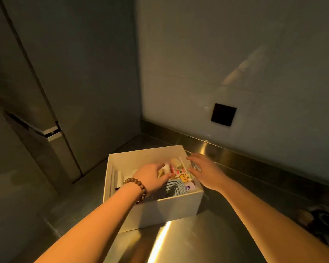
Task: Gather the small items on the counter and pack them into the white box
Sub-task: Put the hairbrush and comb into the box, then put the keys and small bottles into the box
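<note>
Your white box (pixel 160 211) sits open on the steel counter (pixel 207 242), a little below the middle of your view, and it is already crowded with small things: a striped grey and black cloth (pixel 171 188) against the near wall, a yellow cartoon sticker (pixel 184 177) just past it toward 1 o'clock, a small purple and white packet (pixel 190 187) in the near right corner, a pink and white wrapper (pixel 176 168) and a round yellowish item (pixel 175 161) farther back (the blur keeps me from naming either more closely), and flat white pieces (pixel 118 177) standing along the left wall at 9 o'clock. Your left hand (pixel 150 174) is down inside the box with its fingers stretched forward and fairly straight across the jumble; whether they pinch anything I cannot tell, since the fingertips blur into the items beneath. A beaded wooden bracelet (pixel 139 188) circles that wrist. Your right hand (pixel 205 171) hovers over the box's right edge at 3 o'clock, fingers spread and loosely extended, holding nothing I can see. Beyond the box, at 1 o'clock, a black square plate (pixel 224 114) is set in the pale wall (pixel 235 54), and a tall grey cabinet (pixel 74 73) rises at 10 o'clock. A dark object (pixel 325 219) lies on the counter at 4 o'clock, too dim to identify.
</note>
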The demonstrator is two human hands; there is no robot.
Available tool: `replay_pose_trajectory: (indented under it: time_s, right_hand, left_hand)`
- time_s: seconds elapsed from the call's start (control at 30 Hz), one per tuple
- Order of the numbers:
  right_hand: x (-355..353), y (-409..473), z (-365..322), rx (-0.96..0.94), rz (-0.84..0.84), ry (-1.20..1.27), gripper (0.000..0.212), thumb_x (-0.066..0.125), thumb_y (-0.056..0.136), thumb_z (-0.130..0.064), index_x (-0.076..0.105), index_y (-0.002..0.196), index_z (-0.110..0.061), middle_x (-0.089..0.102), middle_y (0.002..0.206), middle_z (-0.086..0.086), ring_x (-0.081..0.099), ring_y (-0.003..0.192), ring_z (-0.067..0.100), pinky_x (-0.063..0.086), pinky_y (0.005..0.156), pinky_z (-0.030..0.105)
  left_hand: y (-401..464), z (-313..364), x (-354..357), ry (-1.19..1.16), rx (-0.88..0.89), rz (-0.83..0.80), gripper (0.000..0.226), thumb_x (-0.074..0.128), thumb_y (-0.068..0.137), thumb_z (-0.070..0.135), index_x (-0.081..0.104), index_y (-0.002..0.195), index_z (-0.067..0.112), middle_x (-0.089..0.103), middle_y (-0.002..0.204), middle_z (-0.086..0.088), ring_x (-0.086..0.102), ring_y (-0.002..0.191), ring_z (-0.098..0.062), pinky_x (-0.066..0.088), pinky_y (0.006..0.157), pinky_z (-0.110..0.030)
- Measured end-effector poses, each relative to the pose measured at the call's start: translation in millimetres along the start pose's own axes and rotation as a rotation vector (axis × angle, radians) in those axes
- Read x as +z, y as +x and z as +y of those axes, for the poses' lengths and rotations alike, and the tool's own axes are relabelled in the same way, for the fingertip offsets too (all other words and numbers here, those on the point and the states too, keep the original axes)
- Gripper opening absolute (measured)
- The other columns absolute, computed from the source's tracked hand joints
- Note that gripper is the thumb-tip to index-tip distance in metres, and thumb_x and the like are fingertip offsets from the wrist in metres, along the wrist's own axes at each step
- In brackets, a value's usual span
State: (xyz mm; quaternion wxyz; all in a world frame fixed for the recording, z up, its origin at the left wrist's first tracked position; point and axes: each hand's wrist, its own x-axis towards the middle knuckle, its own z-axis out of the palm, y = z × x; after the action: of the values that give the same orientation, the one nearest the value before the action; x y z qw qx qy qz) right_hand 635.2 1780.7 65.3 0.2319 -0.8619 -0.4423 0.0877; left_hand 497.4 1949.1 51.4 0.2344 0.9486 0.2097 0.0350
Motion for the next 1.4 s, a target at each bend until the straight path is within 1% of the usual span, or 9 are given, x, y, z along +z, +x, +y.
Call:
replay_pose_trajectory:
  time_s: [0.17,0.3,0.5,0.63,0.73,0.9,1.07,1.23,1.4]
  right_hand:
    - [-22.4,-57.4,38.7,0.074,0.11,0.083,0.042,0.058,0.093,-0.016,0.05,0.135,-0.017,0.046,0.143,0.003,0.041,0.131,0.017,0.019,0.1,0.001]
    - [-38.1,-107.9,85.3,0.237,0.137,0.031,0.045,0.056,0.094,-0.023,0.047,0.138,-0.016,0.041,0.146,0.005,0.036,0.135,0.019,0.023,0.11,0.023]
    - [-62.3,-182.9,154.9,0.452,0.252,0.034,0.043,0.061,0.091,-0.02,0.053,0.133,-0.011,0.046,0.14,0.011,0.042,0.132,0.024,0.024,0.109,0.025]
    - [-68.1,-233.7,194.7,0.603,0.37,0.097,0.031,0.063,0.088,-0.01,0.06,0.117,-0.001,0.058,0.118,0.017,0.055,0.111,0.032,0.036,0.089,0.024]
    - [-61.3,-261.8,219.9,0.727,0.409,0.129,0.042,0.064,0.088,-0.018,0.054,0.129,-0.011,0.055,0.127,0.012,0.052,0.116,0.027,0.037,0.093,0.027]
    - [-41.3,-273.7,258.4,0.785,0.377,0.22,0.06,0.066,0.087,-0.024,0.039,0.141,-0.016,0.047,0.139,0.009,0.046,0.126,0.026,0.033,0.102,0.029]
    - [-14.8,-255.0,284.2,0.674,0.394,0.231,0.074,0.069,0.083,-0.026,0.031,0.147,-0.02,0.028,0.151,0.005,0.036,0.135,0.02,0.029,0.109,0.026]
    - [10.8,-231.1,299.5,0.67,0.397,0.26,0.064,0.063,0.088,-0.027,0.034,0.146,-0.022,0.022,0.156,-0.001,0.031,0.139,0.016,0.025,0.113,0.025]
    - [20.5,-223.0,303.2,0.697,0.425,0.132,0.04,0.054,0.094,-0.023,0.052,0.134,-0.018,0.042,0.147,0.002,0.037,0.132,0.019,0.028,0.111,0.029]
  left_hand:
    - [5.5,67.5,30.0,0.015,0.153,0.135,0.057,0.042,0.087,0.059,0.042,0.136,0.028,0.054,0.132,-0.001,0.051,0.115,-0.02,0.04,0.091,-0.03]
    - [9.0,126.5,70.9,-0.068,0.374,0.095,0.057,0.047,0.088,0.053,0.043,0.136,0.022,0.05,0.135,-0.004,0.046,0.121,-0.02,0.034,0.098,-0.027]
    - [10.5,204.0,143.6,-0.084,0.468,-0.138,0.063,0.044,0.089,0.054,0.032,0.142,0.022,0.041,0.144,-0.004,0.036,0.13,-0.02,0.028,0.105,-0.03]
    - [11.8,245.9,188.3,-0.15,0.456,-0.288,0.072,0.053,0.087,0.05,0.023,0.146,0.021,0.03,0.15,-0.006,0.027,0.136,-0.021,0.023,0.109,-0.029]
    - [15.3,271.1,218.8,-0.205,0.397,-0.367,0.083,0.062,0.083,0.048,0.016,0.147,0.022,0.027,0.15,-0.007,0.028,0.136,-0.022,0.025,0.108,-0.03]
    - [27.8,304.3,262.8,-0.295,0.31,-0.346,0.087,0.071,0.078,0.039,0.018,0.146,0.022,0.035,0.147,-0.006,0.038,0.13,-0.024,0.034,0.104,-0.034]
    - [42.0,322.8,293.5,-0.444,0.27,-0.259,0.069,0.071,0.078,0.021,0.035,0.137,0.026,0.05,0.133,0.0,0.047,0.12,-0.019,0.041,0.1,-0.035]
    - [49.9,321.8,304.9,-0.478,0.316,-0.221,0.033,0.063,0.085,0.017,0.054,0.114,0.027,0.061,0.107,0.005,0.058,0.099,-0.014,0.048,0.086,-0.031]
    - [50.2,314.2,304.1,-0.549,0.303,-0.231,0.032,0.067,0.082,0.013,0.056,0.107,0.031,0.062,0.101,0.009,0.059,0.095,-0.008,0.05,0.086,-0.028]
